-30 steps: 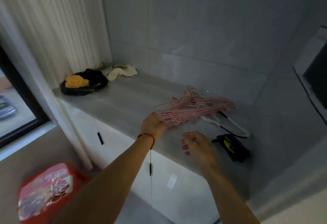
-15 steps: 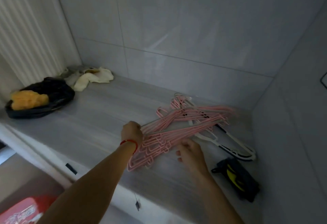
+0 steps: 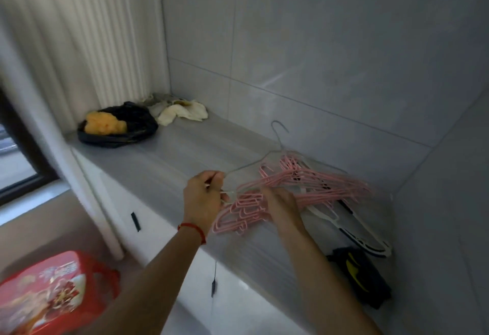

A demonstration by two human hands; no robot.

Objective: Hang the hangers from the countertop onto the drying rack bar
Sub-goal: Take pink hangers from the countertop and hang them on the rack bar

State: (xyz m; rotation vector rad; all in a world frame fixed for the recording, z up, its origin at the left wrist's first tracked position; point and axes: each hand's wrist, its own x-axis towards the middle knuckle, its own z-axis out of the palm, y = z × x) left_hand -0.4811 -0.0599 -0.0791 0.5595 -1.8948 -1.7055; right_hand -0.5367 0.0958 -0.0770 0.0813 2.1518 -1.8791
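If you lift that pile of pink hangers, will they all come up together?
Probably in a clump: the pink hangers look thin and tangled, hooks crossing. They seem light, but some may slip out and drop on the countertop. The left hand already pinches a grey wire hanger apart.

We're in a home's laundry corner: grey tiled walls (image 3: 330,43) meet a pale stone countertop (image 3: 169,159) over white cabinet fronts (image 3: 158,228), a ribbed white curtain (image 3: 79,43) hangs by a window, and pink hangers (image 3: 312,186) lie heaped beside rags (image 3: 182,112).
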